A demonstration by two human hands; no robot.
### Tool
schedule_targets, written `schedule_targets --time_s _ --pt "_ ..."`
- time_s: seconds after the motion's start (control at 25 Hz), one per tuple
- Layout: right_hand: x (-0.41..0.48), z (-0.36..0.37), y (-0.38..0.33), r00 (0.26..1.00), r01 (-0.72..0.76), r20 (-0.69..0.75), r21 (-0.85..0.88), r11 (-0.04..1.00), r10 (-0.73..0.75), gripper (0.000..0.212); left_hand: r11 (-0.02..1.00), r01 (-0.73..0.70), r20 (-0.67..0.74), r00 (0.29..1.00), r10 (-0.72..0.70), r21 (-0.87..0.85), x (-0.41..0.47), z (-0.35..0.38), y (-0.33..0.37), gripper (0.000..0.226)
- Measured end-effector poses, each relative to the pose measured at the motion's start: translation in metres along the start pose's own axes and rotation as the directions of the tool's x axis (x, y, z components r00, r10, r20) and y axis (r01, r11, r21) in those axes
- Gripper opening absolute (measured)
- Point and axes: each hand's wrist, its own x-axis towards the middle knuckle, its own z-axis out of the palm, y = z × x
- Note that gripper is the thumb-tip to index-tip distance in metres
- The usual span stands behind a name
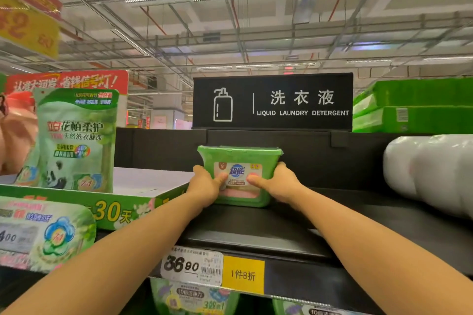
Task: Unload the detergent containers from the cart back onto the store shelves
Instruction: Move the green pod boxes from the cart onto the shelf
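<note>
Box: the green detergent box [240,157] is in the centre of the frame, on or just above the black top shelf [256,226], below the "Liquid Laundry Detergent" sign [272,102].
Grip: the left hand [206,186] clasps the box's left end and the right hand [279,184] its right end. Both thumbs lie across the front label, so both hands are grasping the box.
Risk, tipping: the box looks tilted towards the camera. If it is let go before its base lies flat, it could rock forward and slide off the shelf.
Risk, neighbours: a sideways shove could knock the white wrapped bundle [430,174] at right or the display tray [122,208] at left, where a green pouch [74,140] stands upright.
Risk, wrong slot: the price tag [192,266] at lower centre may not belong to this product.
Hidden: the cart is out of view, and the fingers behind the box cannot be seen. Whether the base touches the shelf is unclear. The label's small print is blurred, and the packs under the shelf are cut off at the bottom edge.
</note>
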Motion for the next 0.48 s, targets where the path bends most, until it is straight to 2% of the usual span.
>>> schedule_targets --time_s 0.48 --pt "-0.009 -0.010 0.007 0.998 -0.068 0.027 0.130 0.989 0.065 0.073 0.998 -0.056 0.005 0.998 0.056 0.000 -0.001 -0.003 -0.007 0.054"
